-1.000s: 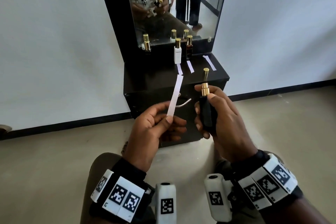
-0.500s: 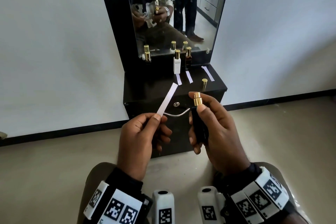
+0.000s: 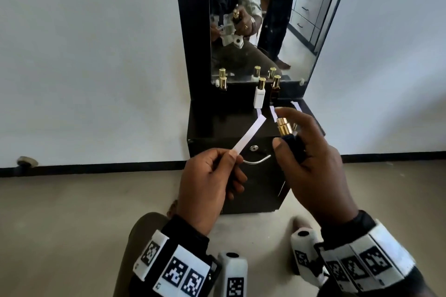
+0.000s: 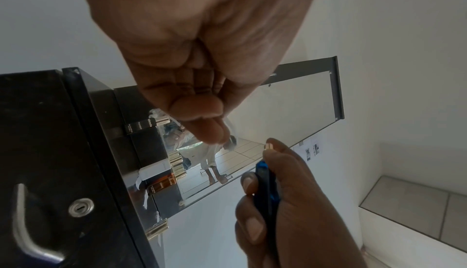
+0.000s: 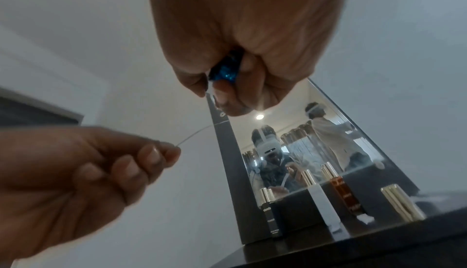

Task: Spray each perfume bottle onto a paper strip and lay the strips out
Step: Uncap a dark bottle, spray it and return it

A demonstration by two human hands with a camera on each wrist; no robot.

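Observation:
My left hand [image 3: 212, 183] pinches the near end of a white paper strip [image 3: 249, 136] between thumb and forefinger; the strip slants up to the right, its far end close to the sprayer. My right hand [image 3: 311, 159] grips a dark blue perfume bottle [image 3: 293, 144] upright, forefinger arched over its uncapped gold sprayer [image 3: 283, 126]. In the right wrist view the blue bottle [image 5: 225, 70] shows between the curled fingers, and the strip [image 5: 194, 133] appears edge-on. The left wrist view shows the bottle [image 4: 265, 182] in the right hand [image 4: 290, 202].
A black dressing cabinet [image 3: 217, 128] with a mirror [image 3: 260, 19] stands ahead. On its top stand a black bottle [image 3: 223, 83], a white bottle [image 3: 260, 95] and an amber bottle [image 3: 275, 87], with paper strips [image 3: 272, 111] laid flat and a loose gold cap [image 3: 294, 126]. A metal handle [image 3: 257, 160] is on the front.
Both hands have risen toward the cabinet top. The strip has tilted further to the right toward the sprayer. My right forefinger has lifted clear above the sprayer.

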